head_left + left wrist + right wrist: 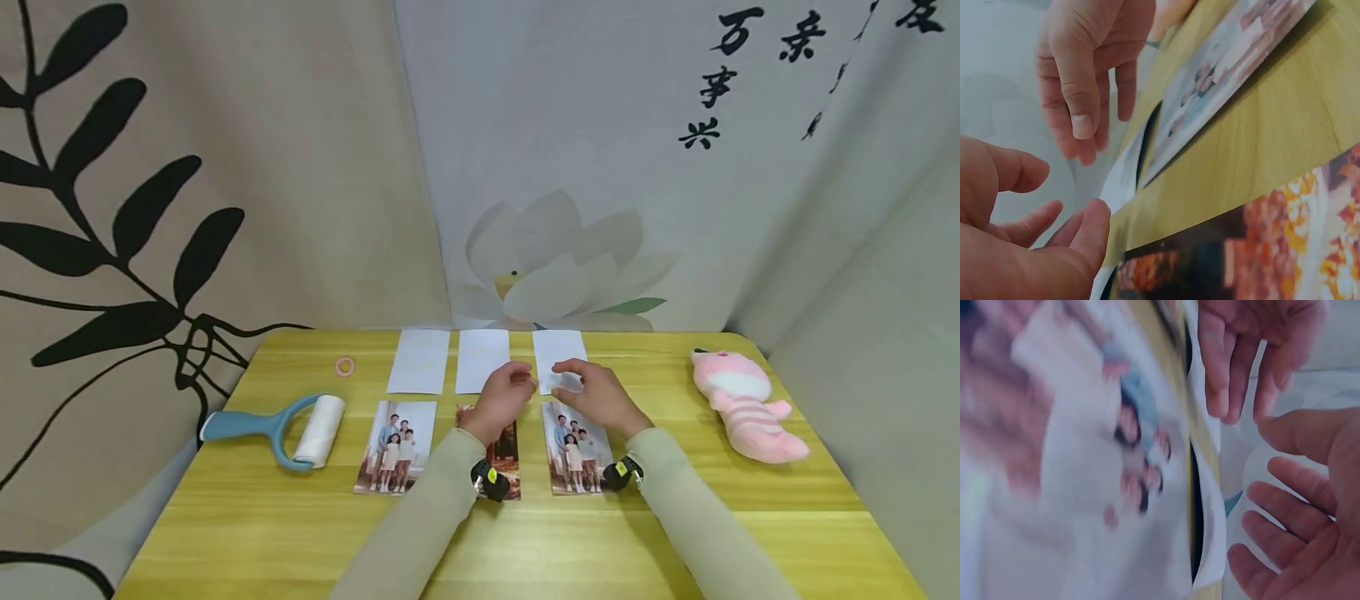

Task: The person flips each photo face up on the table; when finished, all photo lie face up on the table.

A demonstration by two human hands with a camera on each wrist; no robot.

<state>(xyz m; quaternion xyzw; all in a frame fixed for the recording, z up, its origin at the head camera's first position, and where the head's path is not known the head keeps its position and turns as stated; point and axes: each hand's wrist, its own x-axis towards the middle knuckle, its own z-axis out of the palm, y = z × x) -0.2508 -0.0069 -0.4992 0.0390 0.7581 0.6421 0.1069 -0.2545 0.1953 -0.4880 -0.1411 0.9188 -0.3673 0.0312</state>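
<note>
My left hand (501, 402) hovers over the middle photo (508, 467), hiding much of it; in the left wrist view this photo (1272, 244) shows orange foliage. Facing it, my right hand (602, 400) hangs above the top of the right family photo (572, 458). Fingers of both hands are loosely bent with nothing between them, and the hands are apart. Another family photo (394, 450) lies to the left. Behind the photos lie three white cards: left (418, 362), middle (482, 358) and right (557, 350). My right hand overlaps part of the right card.
At the left lies a lint roller with a blue handle (247, 424) and white roll (321, 429). A small pink ring (344, 367) lies behind it. On the right is a pink striped plush toy (750, 408). Curtains (315, 167) hang behind the wooden table (750, 533).
</note>
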